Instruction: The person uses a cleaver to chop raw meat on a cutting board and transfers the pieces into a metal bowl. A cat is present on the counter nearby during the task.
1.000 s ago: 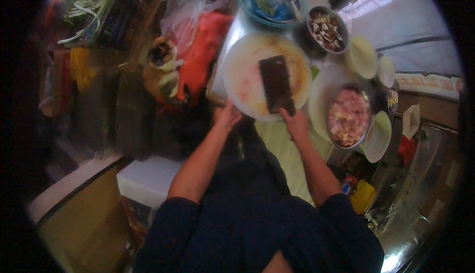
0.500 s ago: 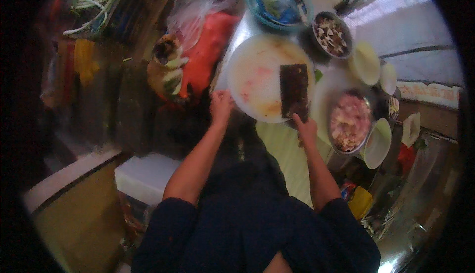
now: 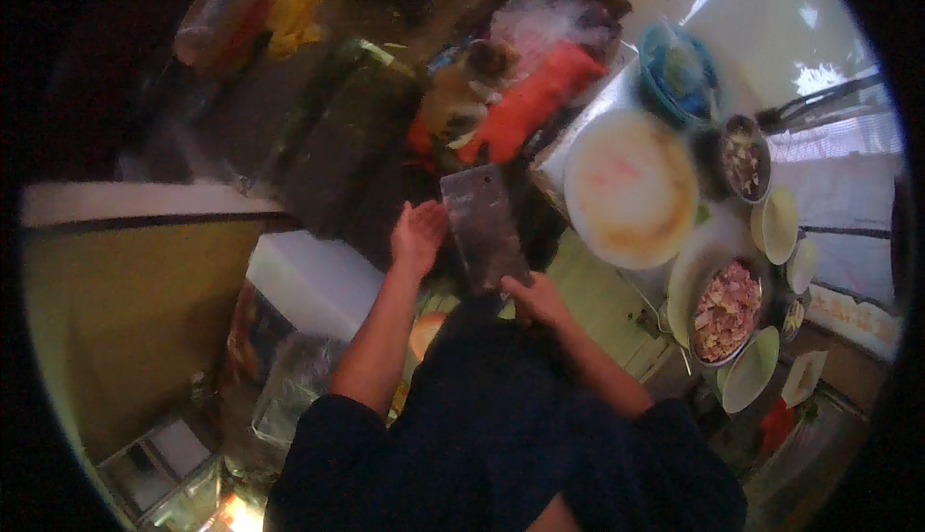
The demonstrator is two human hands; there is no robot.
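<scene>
My right hand grips the handle of a dark, broad cleaver, whose blade points away from me and leans a little left. My left hand is beside the blade's left edge, its fingers stretched out and holding nothing; whether it touches the blade I cannot tell. To the right of the cleaver lies a round white cutting board, stained brown and pinkish, with no hand on it. Beyond the board's near right side sits a metal bowl of chopped pink meat.
A bowl of dark and pale chopped pieces and a teal basin stand behind the board. Pale green bowls line the right. Left of the board lies a red plastic bag. A white-topped box stands at my left.
My view has swung left, so the board appears farther right. The cleaver has come away from over the board to in front of my body. My left hand has opened from a closed shape.
</scene>
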